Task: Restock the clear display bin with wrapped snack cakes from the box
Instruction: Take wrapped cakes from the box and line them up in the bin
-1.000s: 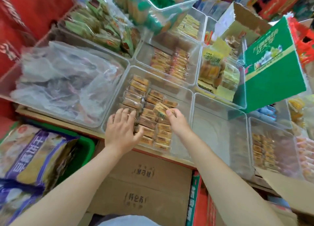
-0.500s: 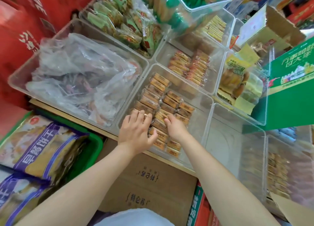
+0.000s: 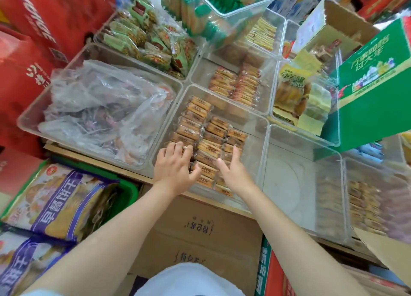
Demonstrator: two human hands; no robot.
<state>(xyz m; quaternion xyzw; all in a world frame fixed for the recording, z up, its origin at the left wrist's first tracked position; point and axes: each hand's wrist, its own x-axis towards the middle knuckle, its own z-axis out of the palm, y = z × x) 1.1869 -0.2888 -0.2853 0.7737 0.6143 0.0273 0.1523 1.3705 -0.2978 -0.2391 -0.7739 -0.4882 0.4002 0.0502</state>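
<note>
A clear display bin (image 3: 255, 126) in the middle of the shelf holds several rows of wrapped brown snack cakes (image 3: 200, 122). My left hand (image 3: 173, 169) lies over the near left cakes, fingers laid on their tops and thumb against a cake in the middle row. My right hand (image 3: 231, 169) rests flat on the near right cakes with straight fingers and its thumb spread toward the left hand. Neither hand lifts a cake. A closed brown cardboard box (image 3: 200, 235) sits below the shelf edge, under my forearms.
An empty clear bin (image 3: 300, 184) stands right of the cake bin. A bin of crumpled plastic bags (image 3: 100, 109) is on the left. A green carton (image 3: 375, 91) leans at the right. Other snack bins fill the back, and purple snack bags (image 3: 55, 202) lie in a green basket at lower left.
The right hand has put down the cake it held a second ago and now lies flat on the rows. The left hand stays on the near left cakes. The camera moved closer.
</note>
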